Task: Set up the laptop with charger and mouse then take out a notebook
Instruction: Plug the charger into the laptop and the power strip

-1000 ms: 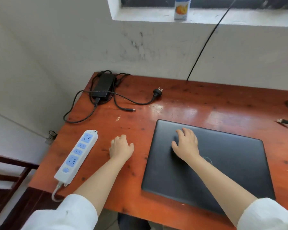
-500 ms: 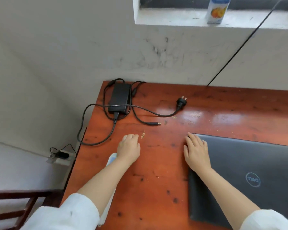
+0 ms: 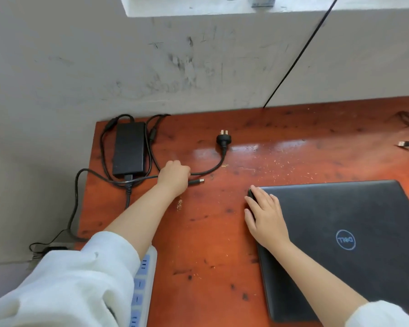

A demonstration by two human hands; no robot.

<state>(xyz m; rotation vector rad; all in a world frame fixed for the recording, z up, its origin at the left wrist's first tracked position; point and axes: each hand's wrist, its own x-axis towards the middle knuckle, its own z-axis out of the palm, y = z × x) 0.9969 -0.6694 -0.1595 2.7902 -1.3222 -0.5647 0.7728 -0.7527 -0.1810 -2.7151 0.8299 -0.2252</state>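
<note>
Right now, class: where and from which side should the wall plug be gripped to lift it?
Grip the plug by its round black body, pinching across its sides from above. Its prongs point toward the wall and its cable trails back toward the person, so those ends are poor holds. The left hand is nearest, closed over the cable.

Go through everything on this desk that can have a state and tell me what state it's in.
Laptop: lid closed, flat.
Wall plug: unplugged, lying on desk.
Charger tip: unplugged, sticking out beside left hand.
Power strip: visible sockets empty.
USB plug: loose.
Right hand: flat on laptop corner.
</note>
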